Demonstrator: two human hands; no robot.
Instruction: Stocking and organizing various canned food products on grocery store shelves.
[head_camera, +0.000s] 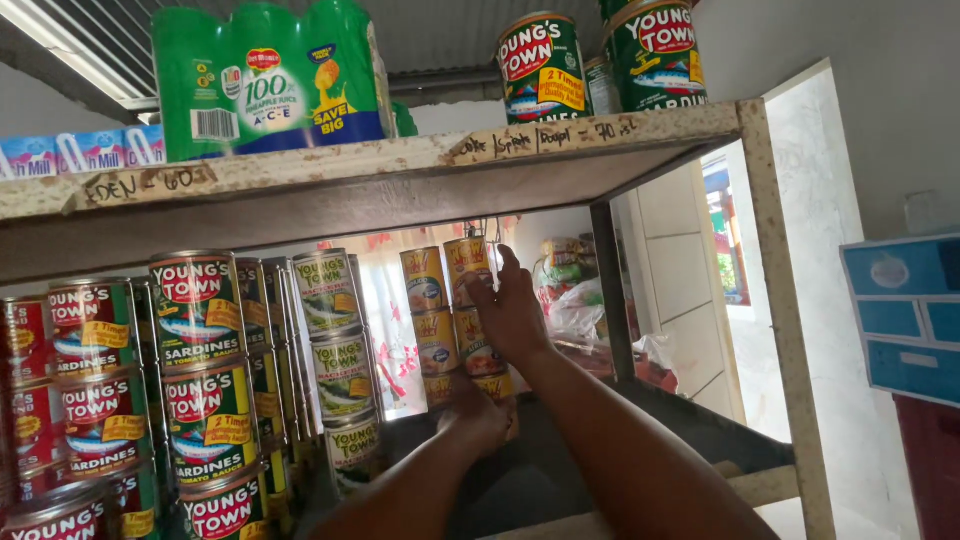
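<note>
Deep on the shelf (400, 190), the right hand (512, 310) is clamping the top of two yellow can stacks (455, 320) while the left hand (478, 415) is bracing their base, beside green-labelled cans (205, 380), with bare shelf space showing alongside.

Two upright stacks of yellow-orange cans (462, 318) — side by side, touching — at the shelf's back.

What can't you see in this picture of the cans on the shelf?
Head view:
- left hand: fingers hidden behind its own back, grip unclear.
- bottom yellow can: mostly covered by that hand.
- right hand: palm faces away on the yellow can stack.
- green-red cans: cut off by lower-left edge.
</note>
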